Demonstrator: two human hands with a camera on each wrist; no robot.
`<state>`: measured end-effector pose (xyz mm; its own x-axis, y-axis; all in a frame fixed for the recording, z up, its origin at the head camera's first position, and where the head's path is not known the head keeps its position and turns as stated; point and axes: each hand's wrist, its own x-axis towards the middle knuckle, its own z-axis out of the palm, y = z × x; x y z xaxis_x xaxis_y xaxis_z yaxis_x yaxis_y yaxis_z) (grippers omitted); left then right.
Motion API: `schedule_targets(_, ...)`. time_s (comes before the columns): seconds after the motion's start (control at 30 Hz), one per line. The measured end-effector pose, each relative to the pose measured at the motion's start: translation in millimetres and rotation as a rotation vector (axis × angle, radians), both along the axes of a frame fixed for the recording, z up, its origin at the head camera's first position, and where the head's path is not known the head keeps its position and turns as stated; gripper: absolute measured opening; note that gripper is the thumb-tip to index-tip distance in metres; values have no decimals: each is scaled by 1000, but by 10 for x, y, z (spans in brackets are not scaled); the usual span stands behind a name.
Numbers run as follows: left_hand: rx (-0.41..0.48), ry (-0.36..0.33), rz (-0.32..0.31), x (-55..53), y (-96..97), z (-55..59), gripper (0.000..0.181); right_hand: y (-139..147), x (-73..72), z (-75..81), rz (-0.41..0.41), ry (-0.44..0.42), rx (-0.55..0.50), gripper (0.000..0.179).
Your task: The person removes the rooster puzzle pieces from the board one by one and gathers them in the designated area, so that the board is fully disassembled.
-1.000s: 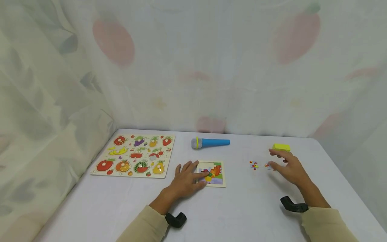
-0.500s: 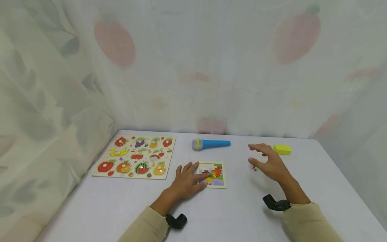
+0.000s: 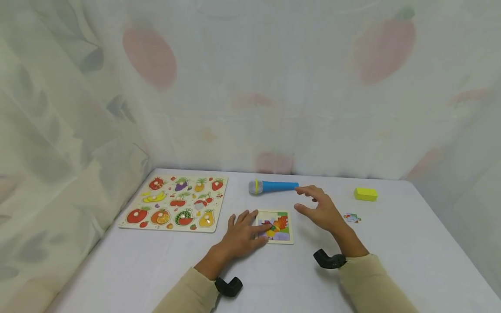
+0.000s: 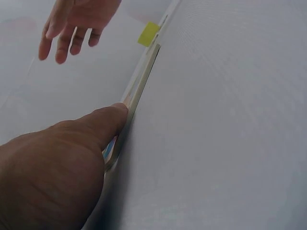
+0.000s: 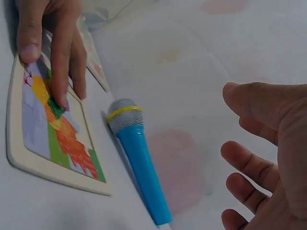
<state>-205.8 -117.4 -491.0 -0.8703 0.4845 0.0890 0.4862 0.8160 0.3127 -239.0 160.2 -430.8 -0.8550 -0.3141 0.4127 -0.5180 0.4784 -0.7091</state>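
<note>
A small framed jigsaw puzzle [image 3: 283,237] with a colourful rooster-like picture lies flat on the table. My left hand [image 3: 239,234] rests on its left part with fingers spread, thumb and index finger over the picture. In the right wrist view, a pale gap shows in the puzzle [image 5: 57,139] near its upper edge. My right hand [image 3: 322,213] hovers right of the puzzle, fingers loosely bent and apart, with nothing between them in the right wrist view. A loose jigsaw piece [image 3: 352,218] lies to the right of that hand.
A blue toy microphone [image 3: 275,186] lies behind the puzzle. To the left is a wooden fruit peg board [image 3: 172,202]. A yellow block [image 3: 365,194] sits at the back right. Patterned curtains [image 3: 250,87] rise behind the white-covered table [image 3: 282,278].
My right hand has moved left from over the loose piece to beside the puzzle, uncovering that piece and covering the spot of another one. My left hand has stayed put.
</note>
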Motion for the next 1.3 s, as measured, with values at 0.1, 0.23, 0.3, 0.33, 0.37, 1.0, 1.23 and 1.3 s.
schedule_targets(0.1, -4, -6, -1, 3, -5, 7, 45, -95, -46, -83, 17, -37, -24, 46)
schedule_targets(0.23, -10, -14, -2, -2, -3, 3, 46, -187, -98, -211, 41, -98, -66, 42)
schedule_targets(0.3, -18, -11, -2, -8, 0, 1, 46, -225, -121, -278, 48, -124, -80, 41)
schedule_targets(0.33, -24, -11, 0, -7, 6, -4, 46, -238, -127, -318, 49, -139, -83, 41)
schedule_targets(0.37, -30, -10, 1, -6, 12, -8, 46, -250, -134, -359, 52, -147, -82, 41)
schedule_targets(1.0, -32, 7, 6, 2, 14, 27, 45, -387, -182, -619, -38, -179, 232, 25)
schedule_targets(1.23, -24, 7, 8, -5, 20, 32, 45, -394, -162, -568, -37, -152, 294, 24)
schedule_targets(1.3, -24, 14, 2, -10, 15, 23, 45, -396, -156, -553, -42, -157, 305, 23)
